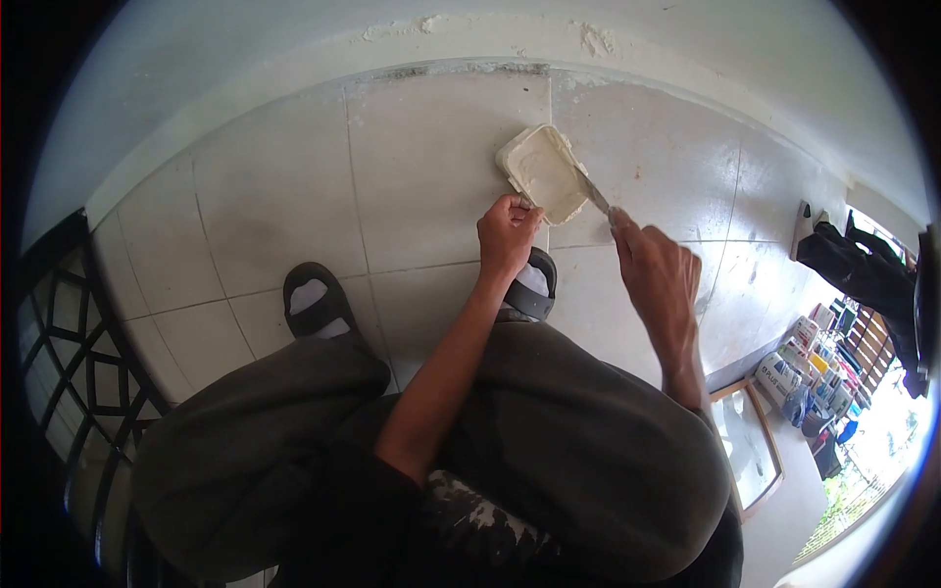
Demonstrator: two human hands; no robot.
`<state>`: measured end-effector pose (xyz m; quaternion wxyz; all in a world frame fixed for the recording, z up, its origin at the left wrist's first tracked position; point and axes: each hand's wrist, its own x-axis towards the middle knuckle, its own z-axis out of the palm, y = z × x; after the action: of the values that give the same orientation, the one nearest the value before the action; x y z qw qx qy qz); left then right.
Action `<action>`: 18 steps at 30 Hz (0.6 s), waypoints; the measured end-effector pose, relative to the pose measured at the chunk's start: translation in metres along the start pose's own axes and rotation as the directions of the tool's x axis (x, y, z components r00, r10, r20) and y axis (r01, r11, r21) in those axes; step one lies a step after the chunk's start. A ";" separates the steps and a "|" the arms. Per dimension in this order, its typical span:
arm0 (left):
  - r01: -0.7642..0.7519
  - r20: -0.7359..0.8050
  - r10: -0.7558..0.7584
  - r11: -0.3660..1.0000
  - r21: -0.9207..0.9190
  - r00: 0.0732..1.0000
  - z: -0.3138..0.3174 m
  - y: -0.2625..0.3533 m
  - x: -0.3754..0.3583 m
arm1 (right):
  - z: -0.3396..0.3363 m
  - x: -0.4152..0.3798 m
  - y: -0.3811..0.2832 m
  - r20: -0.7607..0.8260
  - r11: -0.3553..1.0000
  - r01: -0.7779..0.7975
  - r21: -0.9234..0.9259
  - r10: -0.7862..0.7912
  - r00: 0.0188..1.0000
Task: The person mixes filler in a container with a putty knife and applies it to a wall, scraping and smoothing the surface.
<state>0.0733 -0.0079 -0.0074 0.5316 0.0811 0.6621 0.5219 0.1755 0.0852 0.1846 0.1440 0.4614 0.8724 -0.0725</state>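
Cream paste point(549, 178) inside a squarish tub point(504, 158)

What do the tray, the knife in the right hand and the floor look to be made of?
Tray: probably plastic, thin-walled with rounded corners; the pale paste smeared over it hides much of its finish.
Knife: the blade looks like metal, being thin, flat and greyish; the handle is mostly covered by the grip.
Floor: likely glazed ceramic tile, given its straight joints and glossy reflections.
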 end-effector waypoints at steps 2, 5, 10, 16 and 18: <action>-0.036 -0.010 0.036 0.999 -0.003 0.999 0.001 0.000 -0.001 | -0.005 0.009 0.005 0.030 0.990 0.107 -0.094 -0.104 0.994; 0.008 -0.016 -0.007 0.999 0.050 1.000 0.001 0.012 -0.004 | -0.005 0.018 0.011 0.115 0.990 0.129 -0.054 -0.122 0.986; -0.006 -0.038 0.007 0.999 0.039 0.999 0.000 0.004 0.000 | -0.003 0.020 0.008 0.173 0.993 0.074 0.096 -0.090 0.981; -0.021 -0.011 0.021 1.000 0.022 1.000 0.006 -0.003 0.001 | -0.004 0.015 0.010 0.110 0.990 0.007 0.141 -0.023 0.994; -0.032 -0.005 0.032 0.999 0.008 0.999 0.009 -0.004 0.000 | -0.003 0.016 0.011 0.139 0.991 -0.032 0.129 0.014 0.990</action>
<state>0.0818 -0.0043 -0.0092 0.5212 0.0927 0.6642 0.5278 0.1760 0.1048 0.1830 0.1743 0.4738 0.8484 -0.1594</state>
